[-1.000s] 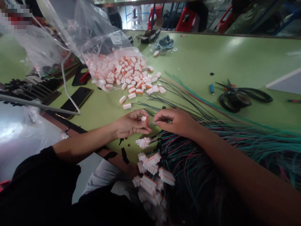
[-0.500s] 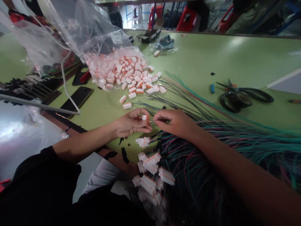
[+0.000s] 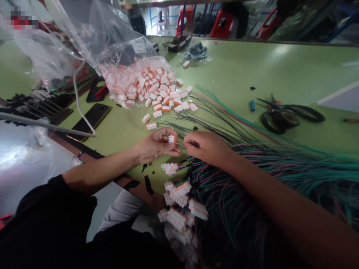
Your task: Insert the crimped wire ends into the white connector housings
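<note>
Between the fingers and thumb of my left hand [image 3: 157, 145] is a small white-and-orange plug connector [image 3: 172, 139], its orange side facing right. My right hand [image 3: 206, 147] pinches a thin wire [image 3: 181, 144] whose end reaches the connector's orange side; whether it sits inside cannot be made out. Below my hands lie connectors with wires attached [image 3: 169, 169], and a cluster of wired connectors [image 3: 179, 194] hangs nearer to me. Dark loose wires [image 3: 196, 119] with bare tips spread just beyond my fingers.
A clear plastic bag [image 3: 120, 56] spills loose connectors [image 3: 157, 84] onto the green table [image 3: 235, 71]. A phone [image 3: 91, 119] lies left, under a white cable. Scissors [image 3: 297, 108] and a tape roll [image 3: 280, 118] lie right. A thick bundle of green wires [image 3: 280, 160] runs under my right forearm.
My right hand has turned slightly and its fingers are curled more tightly, still close to the connector. The left hand keeps the connector in almost the same place.
</note>
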Motion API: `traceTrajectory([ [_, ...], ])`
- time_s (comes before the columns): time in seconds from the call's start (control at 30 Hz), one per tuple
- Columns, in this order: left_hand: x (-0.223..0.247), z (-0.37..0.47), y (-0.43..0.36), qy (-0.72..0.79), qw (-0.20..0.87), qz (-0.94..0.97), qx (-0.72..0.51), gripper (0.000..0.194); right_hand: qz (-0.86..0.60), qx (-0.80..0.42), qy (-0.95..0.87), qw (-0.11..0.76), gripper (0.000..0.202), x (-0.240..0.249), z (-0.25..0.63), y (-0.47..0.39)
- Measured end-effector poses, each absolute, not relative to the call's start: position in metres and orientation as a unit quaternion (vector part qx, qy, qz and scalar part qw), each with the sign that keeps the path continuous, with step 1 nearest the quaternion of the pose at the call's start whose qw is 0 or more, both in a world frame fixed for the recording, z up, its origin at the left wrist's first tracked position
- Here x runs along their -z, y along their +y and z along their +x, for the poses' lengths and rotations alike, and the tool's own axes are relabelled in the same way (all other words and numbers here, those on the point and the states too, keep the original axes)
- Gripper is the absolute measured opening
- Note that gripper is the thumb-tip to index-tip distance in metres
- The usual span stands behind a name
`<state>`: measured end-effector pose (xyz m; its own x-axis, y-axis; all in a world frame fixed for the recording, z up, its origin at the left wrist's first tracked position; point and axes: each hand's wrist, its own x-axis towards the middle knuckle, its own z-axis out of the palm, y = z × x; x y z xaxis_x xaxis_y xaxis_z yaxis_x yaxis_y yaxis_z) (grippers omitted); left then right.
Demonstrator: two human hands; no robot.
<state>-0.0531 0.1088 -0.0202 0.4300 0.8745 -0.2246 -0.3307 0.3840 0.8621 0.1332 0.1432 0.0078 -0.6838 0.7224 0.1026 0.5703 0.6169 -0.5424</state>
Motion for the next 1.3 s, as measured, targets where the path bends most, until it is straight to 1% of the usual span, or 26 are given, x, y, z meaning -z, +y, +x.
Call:
traceTrajectory([
  [0.27, 0.017, -0.046, 0.104, 0.397, 0.618, 0.51, -0.447, 0.022, -0.377, -0.279, -0.869, 0.157, 0.012, -0.006, 0.133, 0.144],
  [0.4, 0.017, -0.045, 0.104, 0.398, 0.548, 0.567, -0.467, 0.02, -0.385, -0.296, -0.861, 0.152, 0.014, -0.005, 0.132, 0.145],
  [0.5, 0.018, -0.043, 0.103, 0.399, 0.518, 0.594, -0.469, 0.019, -0.385, -0.302, -0.86, 0.145, 0.017, -0.005, 0.131, 0.144],
  [0.63, 0.021, -0.041, 0.101, 0.407, 0.516, 0.597, -0.46, 0.019, -0.379, -0.306, -0.861, 0.146, 0.017, -0.004, 0.128, 0.14],
  [0.8, 0.026, -0.041, 0.101, 0.412, 0.55, 0.577, -0.441, 0.021, -0.386, -0.283, -0.866, 0.144, 0.016, 0.001, 0.125, 0.136],
  [0.97, 0.022, -0.046, 0.103, 0.427, 0.586, 0.568, -0.388, 0.025, -0.381, -0.336, -0.849, 0.146, 0.023, -0.006, 0.134, 0.147],
  [1.03, 0.019, -0.048, 0.101, 0.428, 0.566, 0.61, -0.353, 0.023, -0.404, -0.296, -0.852, 0.155, 0.026, -0.009, 0.141, 0.156],
  [1.1, 0.016, -0.05, 0.096, 0.423, 0.514, 0.673, -0.323, 0.02, -0.444, -0.207, -0.86, 0.143, 0.026, -0.01, 0.147, 0.164],
  [1.2, 0.014, -0.05, 0.09, 0.393, 0.434, 0.755, -0.297, 0.014, -0.482, -0.081, -0.871, 0.054, 0.026, -0.007, 0.15, 0.169],
  [1.3, 0.014, -0.049, 0.085, 0.353, 0.397, 0.802, -0.273, 0.012, -0.475, -0.005, -0.88, -0.018, 0.03, -0.004, 0.146, 0.166],
])
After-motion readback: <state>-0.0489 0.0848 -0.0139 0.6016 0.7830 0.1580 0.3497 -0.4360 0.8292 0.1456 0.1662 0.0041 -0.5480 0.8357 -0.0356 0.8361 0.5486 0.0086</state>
